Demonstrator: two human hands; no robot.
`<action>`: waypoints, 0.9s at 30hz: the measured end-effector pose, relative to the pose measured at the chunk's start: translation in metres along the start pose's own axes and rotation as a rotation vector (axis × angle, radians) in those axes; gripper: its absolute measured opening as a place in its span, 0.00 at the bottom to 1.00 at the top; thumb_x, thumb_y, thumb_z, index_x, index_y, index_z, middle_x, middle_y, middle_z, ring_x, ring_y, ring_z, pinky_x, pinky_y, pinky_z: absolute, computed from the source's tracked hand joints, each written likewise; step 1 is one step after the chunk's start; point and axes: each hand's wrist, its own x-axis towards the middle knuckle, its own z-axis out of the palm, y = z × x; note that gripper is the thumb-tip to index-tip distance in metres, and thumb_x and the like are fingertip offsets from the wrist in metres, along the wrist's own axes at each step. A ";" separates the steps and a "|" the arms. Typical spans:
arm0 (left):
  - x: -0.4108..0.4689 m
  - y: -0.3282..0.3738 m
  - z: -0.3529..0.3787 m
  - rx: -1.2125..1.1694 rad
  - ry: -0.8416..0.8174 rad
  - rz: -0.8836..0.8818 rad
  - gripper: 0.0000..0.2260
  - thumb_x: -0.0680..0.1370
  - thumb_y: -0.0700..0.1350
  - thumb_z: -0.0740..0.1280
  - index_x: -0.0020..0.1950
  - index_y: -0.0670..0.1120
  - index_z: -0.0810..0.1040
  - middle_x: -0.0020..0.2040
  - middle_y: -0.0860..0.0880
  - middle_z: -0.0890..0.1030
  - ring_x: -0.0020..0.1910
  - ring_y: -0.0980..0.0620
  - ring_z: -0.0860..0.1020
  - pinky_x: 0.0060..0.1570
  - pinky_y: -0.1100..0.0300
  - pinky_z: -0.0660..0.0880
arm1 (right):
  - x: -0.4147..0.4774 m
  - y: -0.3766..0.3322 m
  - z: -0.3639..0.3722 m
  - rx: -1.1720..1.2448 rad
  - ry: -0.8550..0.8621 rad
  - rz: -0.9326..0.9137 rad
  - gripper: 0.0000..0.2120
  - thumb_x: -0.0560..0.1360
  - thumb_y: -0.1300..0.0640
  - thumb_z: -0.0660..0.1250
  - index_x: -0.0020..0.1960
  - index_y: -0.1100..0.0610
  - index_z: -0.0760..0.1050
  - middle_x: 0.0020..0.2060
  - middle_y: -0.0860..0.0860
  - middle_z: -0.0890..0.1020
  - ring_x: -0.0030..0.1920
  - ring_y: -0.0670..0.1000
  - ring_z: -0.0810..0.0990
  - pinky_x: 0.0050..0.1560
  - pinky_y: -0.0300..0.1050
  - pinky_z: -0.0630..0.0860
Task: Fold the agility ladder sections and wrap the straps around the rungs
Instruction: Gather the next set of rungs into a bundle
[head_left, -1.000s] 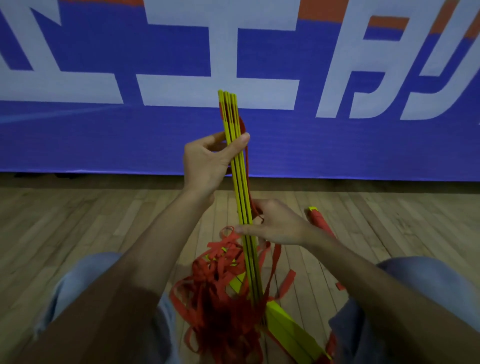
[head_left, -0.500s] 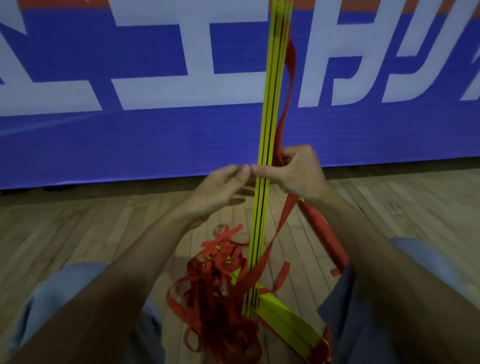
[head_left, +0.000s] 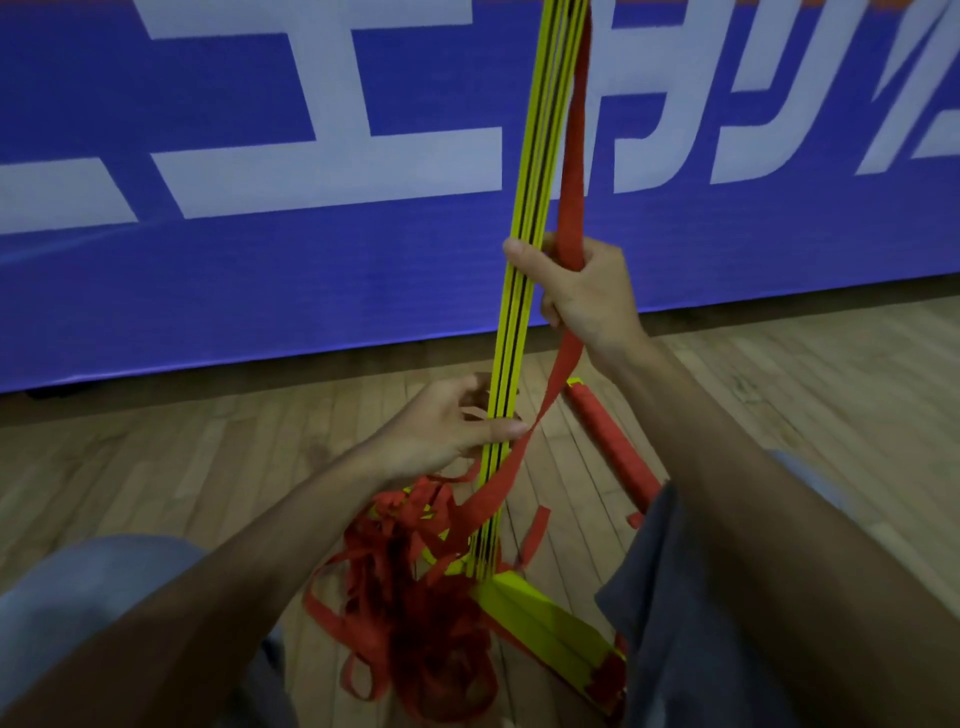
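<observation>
Upright between the person's knees stands a bundle of yellow rungs (head_left: 523, 312), its lower end on the wooden floor (head_left: 156, 457) and its top running out of view. The right hand (head_left: 584, 291) grips it about halfway up, thumb laid across the front of the rungs and fingers curled round the back, with a red strap (head_left: 571, 171) caught in the same grip. That strap runs taut along the right side of the rungs above the hand, then drops below it and crosses in front of the bundle near the bottom. The left hand (head_left: 441, 431) pinches the rungs lower down, thumb in front and fingers curled behind, the thumb tip touching the strap. A loose tangle of red straps (head_left: 415, 613) piles at the foot of the bundle and hides where the rungs meet the floor. Just right of it, more flat yellow rungs (head_left: 545, 634) lie stacked on the boards. A rolled red bundle (head_left: 608, 441) lies on the floor behind the right forearm, partly hidden by a dark sleeve (head_left: 675, 597). Pale blue trousers (head_left: 78, 613) cover the left knee. A blue banner (head_left: 260, 270) with large white letters fills the background
</observation>
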 end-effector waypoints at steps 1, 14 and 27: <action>0.001 0.002 -0.002 -0.015 0.039 0.021 0.11 0.73 0.38 0.72 0.54 0.41 0.78 0.44 0.46 0.82 0.42 0.51 0.79 0.41 0.58 0.75 | -0.002 -0.001 0.002 0.025 -0.021 0.016 0.08 0.73 0.53 0.74 0.40 0.53 0.77 0.23 0.47 0.73 0.21 0.47 0.67 0.24 0.39 0.66; 0.002 0.022 -0.081 -0.122 0.709 0.255 0.05 0.72 0.43 0.75 0.45 0.47 0.82 0.41 0.45 0.82 0.42 0.45 0.81 0.48 0.42 0.80 | -0.035 0.019 0.036 -0.151 -0.768 0.158 0.05 0.80 0.60 0.64 0.47 0.62 0.76 0.41 0.60 0.83 0.45 0.53 0.83 0.53 0.48 0.78; -0.002 0.033 -0.089 -0.294 0.639 0.190 0.03 0.76 0.42 0.71 0.44 0.44 0.80 0.42 0.41 0.81 0.36 0.46 0.83 0.40 0.52 0.81 | -0.032 0.040 0.033 -0.444 -0.708 0.198 0.17 0.84 0.51 0.55 0.55 0.57 0.81 0.50 0.54 0.85 0.44 0.49 0.82 0.35 0.36 0.73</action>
